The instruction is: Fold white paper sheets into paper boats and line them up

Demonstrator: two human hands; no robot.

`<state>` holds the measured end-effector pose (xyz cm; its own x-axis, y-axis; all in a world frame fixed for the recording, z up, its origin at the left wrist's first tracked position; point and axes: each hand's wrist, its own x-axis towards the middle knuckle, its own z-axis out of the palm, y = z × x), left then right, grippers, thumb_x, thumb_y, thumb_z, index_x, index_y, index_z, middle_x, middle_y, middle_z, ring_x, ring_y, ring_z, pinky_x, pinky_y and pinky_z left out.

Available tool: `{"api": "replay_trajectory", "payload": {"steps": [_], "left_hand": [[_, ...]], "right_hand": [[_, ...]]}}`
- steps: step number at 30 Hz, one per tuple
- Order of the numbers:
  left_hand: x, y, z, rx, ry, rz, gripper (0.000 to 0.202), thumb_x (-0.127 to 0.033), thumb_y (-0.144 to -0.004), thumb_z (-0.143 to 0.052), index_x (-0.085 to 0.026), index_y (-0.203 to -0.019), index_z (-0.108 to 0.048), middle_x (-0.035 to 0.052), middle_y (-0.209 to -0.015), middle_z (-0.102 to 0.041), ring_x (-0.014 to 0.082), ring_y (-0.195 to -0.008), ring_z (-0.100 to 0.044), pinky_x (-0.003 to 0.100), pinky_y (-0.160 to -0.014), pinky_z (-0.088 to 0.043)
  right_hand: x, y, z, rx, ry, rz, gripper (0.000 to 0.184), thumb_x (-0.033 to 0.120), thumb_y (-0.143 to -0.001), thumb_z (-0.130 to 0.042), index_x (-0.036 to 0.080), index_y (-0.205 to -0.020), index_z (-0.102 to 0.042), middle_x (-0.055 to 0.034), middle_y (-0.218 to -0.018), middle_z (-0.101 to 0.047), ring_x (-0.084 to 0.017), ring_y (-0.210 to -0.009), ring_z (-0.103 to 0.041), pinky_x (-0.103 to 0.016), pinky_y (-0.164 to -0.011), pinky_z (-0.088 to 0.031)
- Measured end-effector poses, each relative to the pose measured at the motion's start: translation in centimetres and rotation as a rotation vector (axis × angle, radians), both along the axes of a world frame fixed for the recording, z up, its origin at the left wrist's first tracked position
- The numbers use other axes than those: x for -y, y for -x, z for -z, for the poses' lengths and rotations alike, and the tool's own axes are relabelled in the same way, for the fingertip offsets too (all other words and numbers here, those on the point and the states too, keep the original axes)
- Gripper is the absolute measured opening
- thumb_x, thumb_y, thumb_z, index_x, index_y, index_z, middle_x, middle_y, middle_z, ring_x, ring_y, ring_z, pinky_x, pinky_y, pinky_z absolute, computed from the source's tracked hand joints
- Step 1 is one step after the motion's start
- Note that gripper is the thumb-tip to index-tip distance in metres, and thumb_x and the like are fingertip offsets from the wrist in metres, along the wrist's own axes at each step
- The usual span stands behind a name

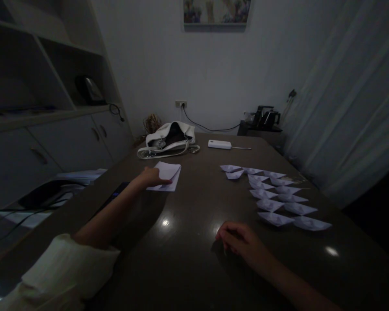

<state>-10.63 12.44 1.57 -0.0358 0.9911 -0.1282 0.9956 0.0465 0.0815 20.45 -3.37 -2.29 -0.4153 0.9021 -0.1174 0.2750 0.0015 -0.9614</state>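
My left hand (pixel 153 177) reaches forward across the dark table (pixel 188 242) and rests on a small stack of white paper sheets (pixel 167 175), fingers pressed on the top sheet's near edge. My right hand (pixel 238 239) lies on the table close to me, fingers curled under, with nothing visible in it. To its right, several folded white paper boats (pixel 278 198) are laid out in two rows.
A white handbag (pixel 168 139) and a white power bank (pixel 219 144) with a cable sit at the far end. A dark phone (pixel 115 195) lies by the left edge. Cabinets and shelves stand left, a curtain right, a kettle (pixel 266 116) behind.
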Motion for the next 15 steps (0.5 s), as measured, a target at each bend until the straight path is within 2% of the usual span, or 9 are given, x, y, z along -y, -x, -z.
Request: {"api": "replay_trajectory", "payload": {"steps": [5,10,15], "left_hand": [[-0.1,-0.1,-0.5,-0.063,0.055,-0.008,0.061,-0.063,-0.067,-0.061,-0.01,-0.097,-0.07,0.0199,-0.099,-0.069,0.0383,-0.104,-0.058,0.039,-0.085,-0.046],[0.3,-0.8,-0.8,-0.079,0.033,-0.003,0.041,-0.045,-0.084,-0.047,-0.014,-0.097,-0.071,0.016,-0.097,-0.071,0.0316,-0.1,-0.062,0.035,-0.086,-0.046],[1.8,-1.8,-1.4,-0.09,-0.051,-0.042,0.037,-0.033,-0.087,-0.041,-0.012,-0.101,-0.069,0.0169,-0.102,-0.07,0.0293,-0.098,-0.063,0.033,-0.082,-0.049]], "right_hand": [[0.1,0.0,-0.2,0.002,-0.019,-0.014,0.036,0.05,-0.084,-0.052,0.016,-0.077,-0.062,0.0011,-0.06,-0.052,-0.01,-0.052,-0.045,-0.021,-0.047,-0.031],[0.2,0.1,-0.4,0.004,-0.032,-0.014,0.036,0.05,-0.084,-0.052,0.016,-0.076,-0.062,0.0008,-0.06,-0.052,-0.011,-0.054,-0.045,-0.021,-0.047,-0.031],[0.2,0.1,-0.5,0.005,-0.035,-0.022,0.036,0.05,-0.084,-0.053,0.016,-0.075,-0.062,0.0014,-0.059,-0.051,-0.01,-0.053,-0.046,-0.021,-0.048,-0.032]]}}
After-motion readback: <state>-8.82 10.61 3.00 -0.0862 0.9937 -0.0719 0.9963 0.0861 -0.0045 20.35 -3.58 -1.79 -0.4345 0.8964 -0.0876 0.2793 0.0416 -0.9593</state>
